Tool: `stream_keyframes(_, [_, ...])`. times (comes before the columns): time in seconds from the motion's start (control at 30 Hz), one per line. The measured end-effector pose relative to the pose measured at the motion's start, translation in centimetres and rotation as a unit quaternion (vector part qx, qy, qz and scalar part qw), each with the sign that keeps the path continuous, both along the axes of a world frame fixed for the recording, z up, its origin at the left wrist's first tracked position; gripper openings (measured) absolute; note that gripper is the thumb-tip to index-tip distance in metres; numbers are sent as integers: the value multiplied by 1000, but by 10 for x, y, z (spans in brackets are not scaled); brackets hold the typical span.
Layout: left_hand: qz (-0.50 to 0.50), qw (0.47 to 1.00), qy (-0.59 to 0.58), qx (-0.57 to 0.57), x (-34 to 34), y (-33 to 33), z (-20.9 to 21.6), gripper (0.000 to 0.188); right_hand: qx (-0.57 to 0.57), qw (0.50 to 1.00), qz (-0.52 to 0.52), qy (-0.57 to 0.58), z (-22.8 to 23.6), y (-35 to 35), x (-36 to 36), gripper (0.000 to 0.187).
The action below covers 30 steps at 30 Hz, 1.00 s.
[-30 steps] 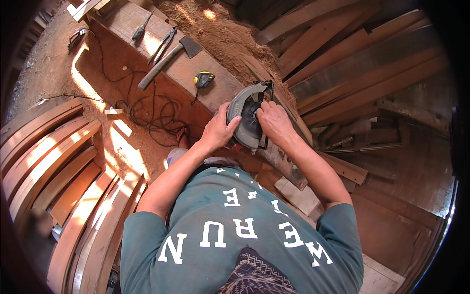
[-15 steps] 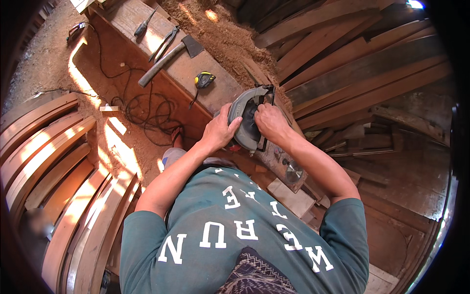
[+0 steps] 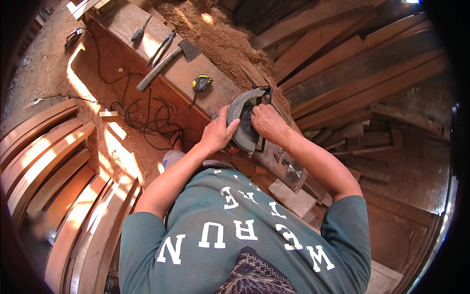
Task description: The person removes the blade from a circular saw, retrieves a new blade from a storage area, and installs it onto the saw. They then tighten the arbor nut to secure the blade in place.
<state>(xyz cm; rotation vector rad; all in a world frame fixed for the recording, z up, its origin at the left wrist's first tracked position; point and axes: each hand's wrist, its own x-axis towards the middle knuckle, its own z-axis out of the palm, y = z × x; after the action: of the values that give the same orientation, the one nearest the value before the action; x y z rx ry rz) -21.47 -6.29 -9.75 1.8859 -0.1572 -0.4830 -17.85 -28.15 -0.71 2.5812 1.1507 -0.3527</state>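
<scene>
fingers of both hands wrap | circular saw: grey rounded guard

The circular saw (both hands gripping it) has slid slightly farther along the surface, toward the tape measure.

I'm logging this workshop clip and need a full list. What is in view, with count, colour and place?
circular saw: one, grey, on the workbench, under both hands
workbench: one, brown wood, upper centre
tape measure: one, yellow and black, on the bench left of the saw
hatchet: one, wooden handle, dark head, on the bench
pliers: one, dark, beside the hatchet
cable: black, coiled on the dirt floor
planks: many, brown, stacked at right
curved boards: several, pale, at left
left hand: on the saw's left side
right hand: gripping the saw
</scene>
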Motion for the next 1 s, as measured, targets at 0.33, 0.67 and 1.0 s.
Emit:
stream_keyframes(0.33, [-2,1000,5,-8,1,0,3,70,-28,984,-168,44,-7,7,3,16])
stream_keyframes(0.67, [-1,1000,3,-3,1,-1,0,69,-5,999,48,8,3,-5,4,12])
stream_keyframes(1.0, [11,1000,-3,-19,1,-2,4,67,-1,999,20,-46,-7,-1,-2,13])
